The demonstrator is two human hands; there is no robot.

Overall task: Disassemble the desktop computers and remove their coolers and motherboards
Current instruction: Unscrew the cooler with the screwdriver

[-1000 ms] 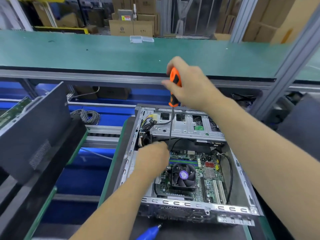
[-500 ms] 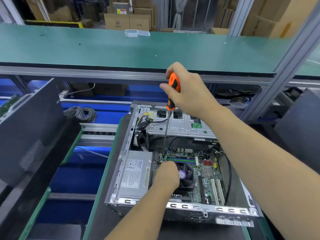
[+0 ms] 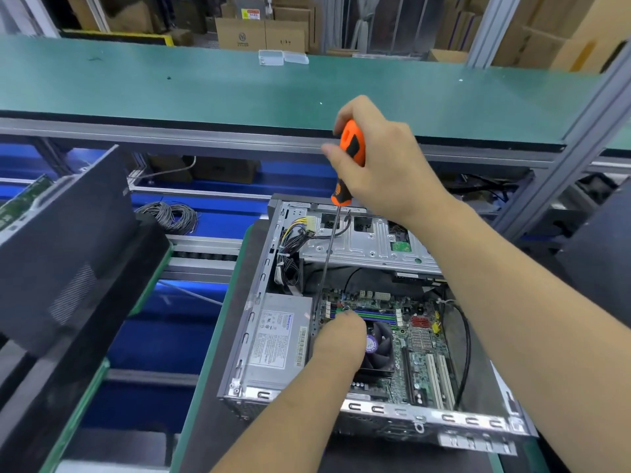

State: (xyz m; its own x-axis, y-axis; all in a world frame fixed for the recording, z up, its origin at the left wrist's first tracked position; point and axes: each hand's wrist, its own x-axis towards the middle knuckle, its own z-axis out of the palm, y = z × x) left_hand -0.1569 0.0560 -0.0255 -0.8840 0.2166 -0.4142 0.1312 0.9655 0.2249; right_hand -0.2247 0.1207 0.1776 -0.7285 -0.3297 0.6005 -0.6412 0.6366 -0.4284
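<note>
Orange screwdriver (image 3: 351, 155) gripped by right hand (image 3: 382, 165); left hand's (image 3: 339, 339) grip unclear over green motherboard (image 3: 420, 339).

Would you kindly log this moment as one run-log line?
right hand grips screwdriver | tip down at motherboard | left hand by cooler | cooler still mounted

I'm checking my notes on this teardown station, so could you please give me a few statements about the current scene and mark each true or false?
1. The right hand grips an orange-and-black screwdriver. True.
2. The cooler fan has already been lifted out of the computer case. False: it still sits on the motherboard.
3. The left hand is down inside the case, by the fan. True.
4. The power supply lies outside the case. False: it sits inside, left of the motherboard.
5. The screwdriver's shaft points down into the case. True.
</note>
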